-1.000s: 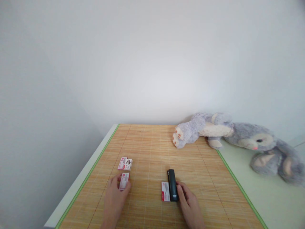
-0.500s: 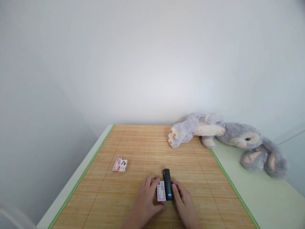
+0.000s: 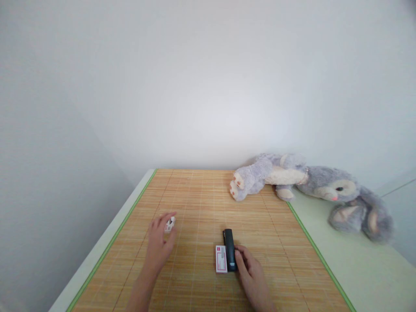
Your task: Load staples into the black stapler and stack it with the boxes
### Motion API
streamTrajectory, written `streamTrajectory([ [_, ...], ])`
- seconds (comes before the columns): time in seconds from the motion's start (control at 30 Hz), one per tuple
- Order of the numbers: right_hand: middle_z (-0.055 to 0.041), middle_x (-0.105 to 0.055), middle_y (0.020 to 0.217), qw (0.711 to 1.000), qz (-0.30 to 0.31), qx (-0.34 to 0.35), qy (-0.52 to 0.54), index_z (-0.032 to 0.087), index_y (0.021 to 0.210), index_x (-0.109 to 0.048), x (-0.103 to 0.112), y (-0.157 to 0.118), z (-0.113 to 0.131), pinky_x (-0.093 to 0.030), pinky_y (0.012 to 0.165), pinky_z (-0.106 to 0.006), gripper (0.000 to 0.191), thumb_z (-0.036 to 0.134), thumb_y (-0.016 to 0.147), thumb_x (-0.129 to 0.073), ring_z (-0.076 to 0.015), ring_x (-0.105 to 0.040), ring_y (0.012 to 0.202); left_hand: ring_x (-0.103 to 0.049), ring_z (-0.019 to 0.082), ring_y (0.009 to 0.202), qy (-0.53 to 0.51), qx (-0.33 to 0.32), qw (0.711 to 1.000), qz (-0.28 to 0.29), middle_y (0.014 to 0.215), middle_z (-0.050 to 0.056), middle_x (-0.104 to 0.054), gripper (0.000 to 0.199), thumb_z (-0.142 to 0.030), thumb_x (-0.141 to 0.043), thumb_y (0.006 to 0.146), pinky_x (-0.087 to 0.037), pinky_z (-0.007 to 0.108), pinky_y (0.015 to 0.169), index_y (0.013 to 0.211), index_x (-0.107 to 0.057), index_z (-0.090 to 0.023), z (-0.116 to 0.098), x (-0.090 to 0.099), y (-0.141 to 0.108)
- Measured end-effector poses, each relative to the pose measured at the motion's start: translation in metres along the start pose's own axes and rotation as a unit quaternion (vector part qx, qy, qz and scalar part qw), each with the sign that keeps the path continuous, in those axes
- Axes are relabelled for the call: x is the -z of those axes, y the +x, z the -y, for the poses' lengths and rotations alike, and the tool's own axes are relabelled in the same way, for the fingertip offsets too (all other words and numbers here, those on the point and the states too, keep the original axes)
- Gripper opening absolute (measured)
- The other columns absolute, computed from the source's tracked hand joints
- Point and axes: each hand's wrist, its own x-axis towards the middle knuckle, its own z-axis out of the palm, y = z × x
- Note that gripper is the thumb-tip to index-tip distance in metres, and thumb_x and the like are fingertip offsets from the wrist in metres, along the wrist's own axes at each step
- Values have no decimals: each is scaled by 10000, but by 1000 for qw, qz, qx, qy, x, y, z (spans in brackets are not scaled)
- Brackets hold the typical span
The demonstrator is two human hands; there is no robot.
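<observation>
- A bare left hand (image 3: 160,236) with long, slender fingers, on the side nearer the left edge of the tan slatted bamboo mat with green border (image 3: 195,195).
- Its thumb (image 3: 169,242), shorter and tapering gently to the tip.
- A bare left wrist (image 3: 151,266), slimmer than the palm, with a smooth outline.
- A bare left forearm (image 3: 140,290), broadening gradually until the picture's bottom cuts it off.
- A bare right hand (image 3: 254,273), nearer the mat's right edge, with a rounded back and a blunt-ended thumb.
- Nails and fine creases: too small to make out.
</observation>
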Motion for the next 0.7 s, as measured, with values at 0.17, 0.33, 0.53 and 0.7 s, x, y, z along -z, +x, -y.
streamTrajectory([
  [0.17, -91, -724, 1266, 1000, -1, 4, -1, 236, 1351, -639, 1, 0, -1, -545, 974, -364, 507, 575, 1029, -444, -257, -674, 1134, -488, 296, 1359, 99, 13, 993, 65, 1505, 43, -560, 668, -263, -555, 814, -371, 503, 1134, 1478, -500, -306, 83, 20, 21],
  [0.33, -92, -724, 1264, 1000, -5, 6, 2, 231, 1351, -640, 1, -1, 1, -543, 976, -356, 512, 575, 1037, -427, -245, -681, 1115, -559, 336, 1222, 119, 47, 991, 50, 1305, 101, -649, 581, -388, -618, 756, -393, 531, 1105, 1313, -594, -224, 104, 32, 20],
  [0.53, -107, -725, 1259, 1000, -10, 0, -4, 211, 1336, -646, 0, -1, 4, -546, 980, -350, 540, 593, 1035, -412, -242, -684, 1116, -560, 335, 1201, 18, -10, 1000, -16, 1304, 121, -585, 639, -399, -636, 765, -434, 551, 1084, 1353, -484, -201, 24, 17, -1],
  [0.7, -108, -730, 1246, 1000, -6, 0, -6, 213, 1298, -662, 1, 2, 2, -546, 989, -354, 546, 617, 1023, -417, -249, -689, 1121, -535, 287, 1282, -122, -83, 970, 195, 1344, 79, -582, 682, -164, -652, 714, -430, 473, 1137, 1365, -503, -305, -86, -27, -43],
])
